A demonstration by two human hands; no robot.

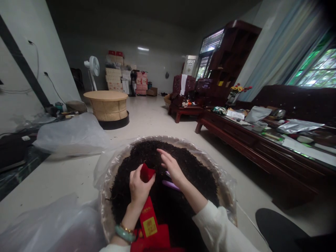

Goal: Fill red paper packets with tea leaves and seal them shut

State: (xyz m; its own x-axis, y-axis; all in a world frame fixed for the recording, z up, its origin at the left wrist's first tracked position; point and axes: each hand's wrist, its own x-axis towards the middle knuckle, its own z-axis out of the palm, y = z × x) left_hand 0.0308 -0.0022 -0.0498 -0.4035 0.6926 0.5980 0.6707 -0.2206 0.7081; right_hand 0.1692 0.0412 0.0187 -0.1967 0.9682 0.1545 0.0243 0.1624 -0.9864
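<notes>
A big round basket (105,196) lined with clear plastic sits on the floor in front of me, heaped with dark loose tea leaves (162,154). My left hand (139,187) is closed around the mouth of a small red packet (146,173), held over the leaves. My right hand (170,166) hovers just to the right of the packet, fingers bent and pinched together above the leaves; whether it holds any leaves I cannot make out. A purple scoop-like thing (170,184) lies under the right wrist. More red packets (149,224) rest near my left wrist.
Clear plastic bags lie at the left (70,134) and near left (47,227). A round woven bin (109,105) stands further back beside a white fan (92,66). A long dark wooden table (262,143) with clutter runs along the right. Stacked boxes (115,75) line the far wall.
</notes>
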